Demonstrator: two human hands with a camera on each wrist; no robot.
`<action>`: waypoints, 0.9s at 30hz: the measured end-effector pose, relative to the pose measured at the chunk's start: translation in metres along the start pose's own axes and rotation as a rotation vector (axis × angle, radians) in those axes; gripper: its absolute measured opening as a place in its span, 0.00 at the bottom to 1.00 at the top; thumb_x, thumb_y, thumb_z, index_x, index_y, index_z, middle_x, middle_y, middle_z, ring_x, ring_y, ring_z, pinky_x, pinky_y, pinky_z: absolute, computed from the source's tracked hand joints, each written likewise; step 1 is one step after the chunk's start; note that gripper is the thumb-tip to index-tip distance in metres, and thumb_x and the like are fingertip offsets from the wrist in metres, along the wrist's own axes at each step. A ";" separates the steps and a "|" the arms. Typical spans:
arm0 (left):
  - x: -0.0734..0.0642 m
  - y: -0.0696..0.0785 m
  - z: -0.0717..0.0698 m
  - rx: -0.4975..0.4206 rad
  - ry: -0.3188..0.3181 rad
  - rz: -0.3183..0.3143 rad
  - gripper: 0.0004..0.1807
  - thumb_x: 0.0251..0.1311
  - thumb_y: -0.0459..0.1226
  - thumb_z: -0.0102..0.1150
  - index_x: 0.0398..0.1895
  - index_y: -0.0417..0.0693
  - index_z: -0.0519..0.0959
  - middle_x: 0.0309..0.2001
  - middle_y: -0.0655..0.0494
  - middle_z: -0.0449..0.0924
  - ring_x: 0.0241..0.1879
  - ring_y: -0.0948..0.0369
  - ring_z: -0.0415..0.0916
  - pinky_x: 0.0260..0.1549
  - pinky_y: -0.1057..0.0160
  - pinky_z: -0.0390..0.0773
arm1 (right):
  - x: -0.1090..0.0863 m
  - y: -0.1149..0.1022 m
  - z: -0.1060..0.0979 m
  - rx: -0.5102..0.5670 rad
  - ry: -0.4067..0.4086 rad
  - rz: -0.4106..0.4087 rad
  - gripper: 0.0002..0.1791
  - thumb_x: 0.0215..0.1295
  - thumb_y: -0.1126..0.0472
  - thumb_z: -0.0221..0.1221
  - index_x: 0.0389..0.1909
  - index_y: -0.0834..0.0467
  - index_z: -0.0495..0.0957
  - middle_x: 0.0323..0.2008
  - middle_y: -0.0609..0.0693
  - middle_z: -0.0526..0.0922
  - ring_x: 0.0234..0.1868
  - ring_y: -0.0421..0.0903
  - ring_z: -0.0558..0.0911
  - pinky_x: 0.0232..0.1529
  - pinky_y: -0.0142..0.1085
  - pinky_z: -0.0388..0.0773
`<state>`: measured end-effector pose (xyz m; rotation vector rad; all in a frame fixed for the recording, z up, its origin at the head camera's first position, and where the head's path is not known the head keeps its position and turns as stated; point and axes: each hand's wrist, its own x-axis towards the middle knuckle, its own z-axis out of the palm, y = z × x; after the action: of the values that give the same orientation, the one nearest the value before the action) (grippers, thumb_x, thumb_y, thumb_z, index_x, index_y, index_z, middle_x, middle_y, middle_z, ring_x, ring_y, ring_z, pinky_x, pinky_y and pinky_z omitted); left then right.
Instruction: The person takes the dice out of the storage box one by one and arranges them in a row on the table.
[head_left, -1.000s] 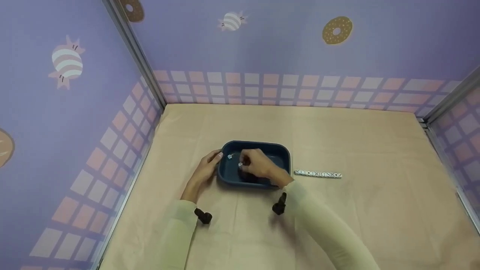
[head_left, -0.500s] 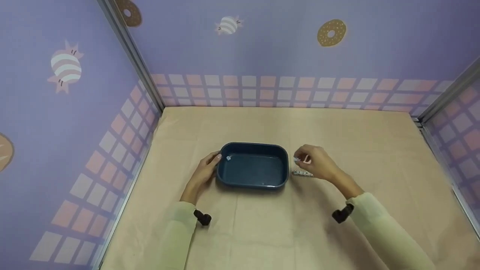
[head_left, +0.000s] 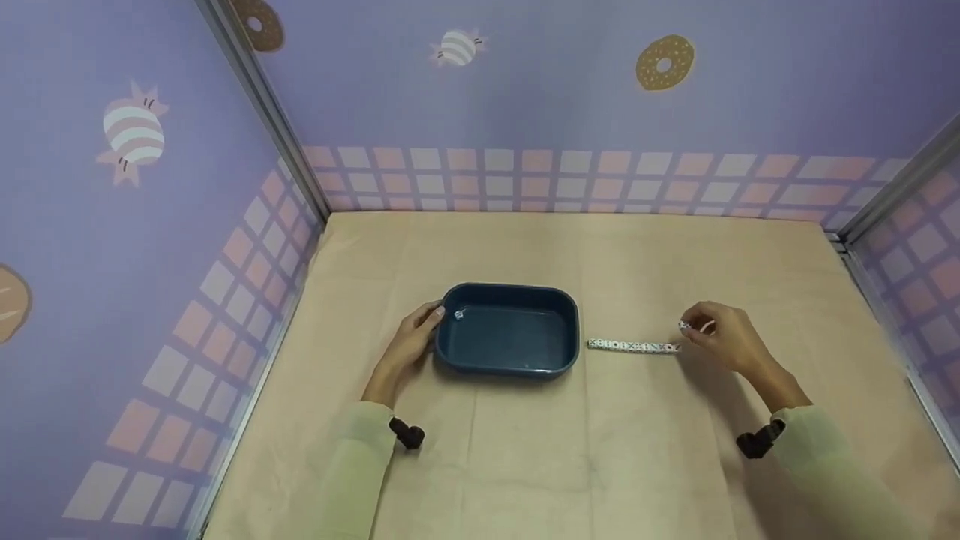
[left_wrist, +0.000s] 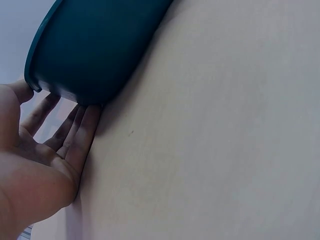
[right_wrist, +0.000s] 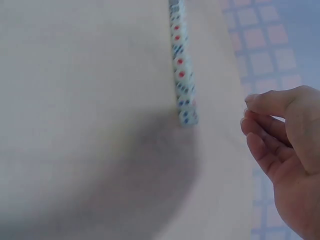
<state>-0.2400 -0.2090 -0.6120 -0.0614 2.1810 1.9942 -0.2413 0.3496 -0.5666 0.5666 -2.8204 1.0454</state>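
Observation:
A dark blue rectangular tray stands on the table with one white die in its far left corner. My left hand holds its left end, thumb at the rim and fingers against the outer wall, also seen in the left wrist view. Right of the tray lies a straight row of several white dice, their red and blue pips visible in the right wrist view. Just beyond the row's right end, my right hand pinches a die above the table; in the right wrist view the fingers mostly hide it.
A pale cloth covers the table. Purple printed walls rise at the back and both sides, with metal posts at the corners. A dark wrist camera sits on the right wrist, another on the left.
My right hand has carried a die out of the tray and rightward over the row to its far end. The left hand and tray have stayed in place.

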 end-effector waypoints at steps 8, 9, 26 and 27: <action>-0.003 0.003 0.001 -0.050 -0.002 -0.046 0.28 0.80 0.53 0.55 0.76 0.53 0.73 0.73 0.49 0.74 0.69 0.50 0.75 0.64 0.49 0.77 | -0.022 0.019 0.008 -0.034 -0.087 0.100 0.07 0.69 0.72 0.67 0.45 0.63 0.85 0.41 0.54 0.87 0.42 0.52 0.85 0.45 0.42 0.85; -0.003 0.003 0.001 -0.052 -0.001 -0.048 0.28 0.80 0.53 0.55 0.75 0.53 0.74 0.72 0.49 0.74 0.69 0.50 0.75 0.63 0.50 0.77 | -0.023 0.020 0.010 -0.037 -0.091 0.095 0.07 0.68 0.73 0.67 0.45 0.63 0.85 0.41 0.55 0.86 0.42 0.52 0.85 0.45 0.44 0.85; -0.001 0.000 0.002 -0.043 0.010 -0.050 0.29 0.79 0.54 0.55 0.76 0.51 0.73 0.72 0.48 0.74 0.66 0.50 0.77 0.58 0.54 0.80 | -0.024 0.024 0.017 -0.050 -0.150 0.073 0.11 0.66 0.72 0.70 0.48 0.63 0.86 0.40 0.53 0.81 0.40 0.49 0.80 0.39 0.34 0.78; -0.002 0.001 0.001 -0.042 0.009 -0.049 0.30 0.79 0.54 0.55 0.76 0.51 0.73 0.72 0.48 0.74 0.67 0.50 0.76 0.58 0.54 0.80 | -0.023 0.023 0.017 -0.048 -0.151 0.073 0.11 0.66 0.72 0.70 0.47 0.63 0.86 0.40 0.53 0.81 0.40 0.49 0.80 0.39 0.34 0.78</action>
<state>-0.2384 -0.2078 -0.6112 -0.1279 2.1219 2.0174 -0.2273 0.3624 -0.5985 0.5645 -3.0101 0.9832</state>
